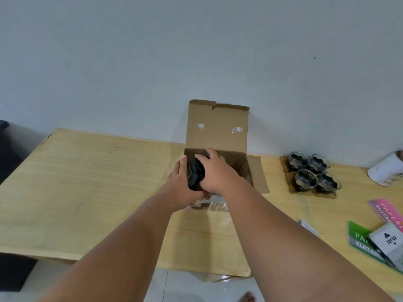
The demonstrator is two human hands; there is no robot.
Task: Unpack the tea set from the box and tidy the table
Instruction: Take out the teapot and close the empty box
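Observation:
An open cardboard box (218, 131) stands on the wooden table (87, 182), its lid flap upright against the wall. Both my hands hold a glass teapot with a black lid and handle (195, 176) at the box's mouth. My left hand (180, 182) grips its left side. My right hand (214, 173) wraps over its top and right side. Most of the pot's body is hidden by my fingers. To the right, several glass cups with dark bases (313, 174) sit in a group on brown coasters.
A white cylinder (387, 168) lies at the far right by the wall. Pink and green receipt books (366, 243), a small white packet and a pen lie at the right front. A dark object stands off the table's left end.

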